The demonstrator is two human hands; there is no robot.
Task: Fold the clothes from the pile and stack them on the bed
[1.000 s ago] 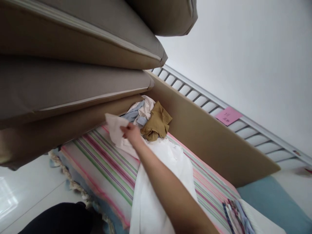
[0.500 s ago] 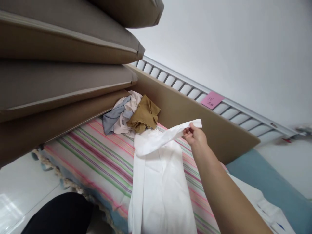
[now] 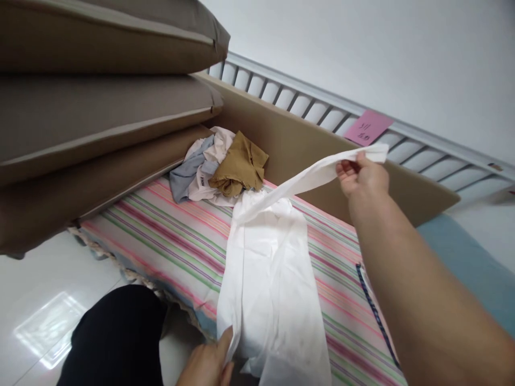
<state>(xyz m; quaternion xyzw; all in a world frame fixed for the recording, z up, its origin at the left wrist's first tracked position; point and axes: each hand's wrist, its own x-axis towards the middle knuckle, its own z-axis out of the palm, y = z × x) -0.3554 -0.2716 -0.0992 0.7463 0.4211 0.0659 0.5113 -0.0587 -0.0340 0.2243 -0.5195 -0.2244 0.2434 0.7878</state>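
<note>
A white garment [image 3: 277, 279], which looks like a long-sleeved shirt, lies lengthwise on the striped bed cover [image 3: 169, 241], its lower end toward me. My right hand [image 3: 364, 174] pinches the end of its sleeve [image 3: 306, 179], raised and stretched to the right above the cover. At the bottom of the view, my left hand [image 3: 209, 359] is closed on the garment's lower left edge, thumb on top. Part of the left hand is cut off by the frame.
Beyond the shirt lie a folded mustard-brown cloth [image 3: 241, 166] and a crumpled pile of light clothes [image 3: 191, 166]. Large brown cushions [image 3: 100, 118] are stacked on the left. A tan board [image 3: 314, 145] and a railing with a pink note [image 3: 368, 127] run along the wall.
My right hand has carried the sleeve end up and to the right, drawing it out longer. My left hand has come into view at the bottom, gripping the shirt's edge.
</note>
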